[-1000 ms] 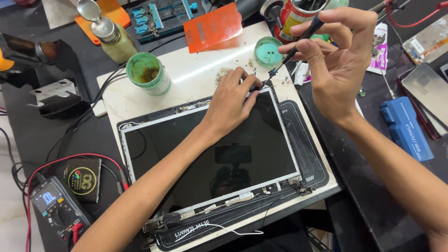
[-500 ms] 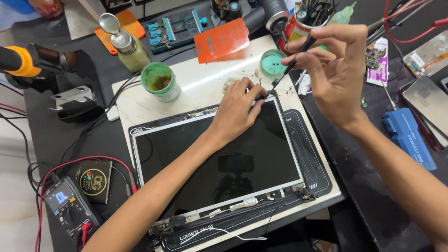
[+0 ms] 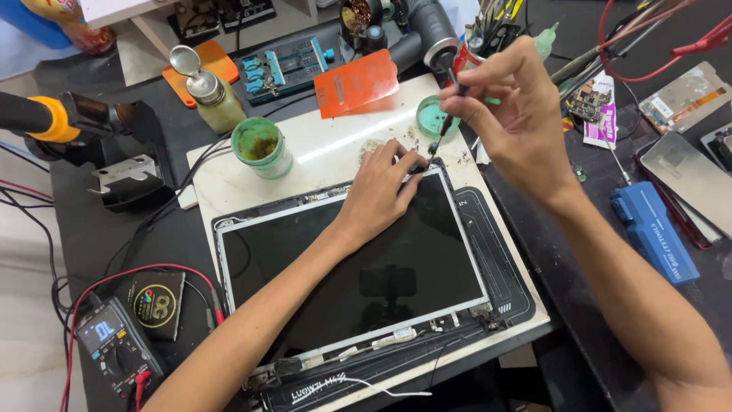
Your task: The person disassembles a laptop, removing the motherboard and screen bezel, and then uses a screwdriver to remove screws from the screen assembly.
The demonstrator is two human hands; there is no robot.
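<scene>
A laptop screen panel (image 3: 366, 259) with a dark glass face lies in its black lid shell on a white board (image 3: 320, 152). My left hand (image 3: 377, 191) rests on the panel's far right corner, fingers pressed at the metal frame edge. My right hand (image 3: 511, 114) grips a thin black screwdriver (image 3: 446, 118) almost upright, its tip touching that same corner just beside my left fingertips. Loose cables and hinges (image 3: 381, 343) show along the panel's near edge.
A green-lidded jar (image 3: 261, 146), a small green dish (image 3: 433, 116), an orange card (image 3: 357, 82) and a metal-topped bottle (image 3: 202, 90) stand beyond the panel. A multimeter (image 3: 114, 347) with red leads lies near left, a blue box (image 3: 654, 229) and phone parts at right.
The view has shifted, so the bench sits lower and further right in frame. Both hands stay at the panel's far right corner; the screwdriver stands steeper, tip at the corner.
</scene>
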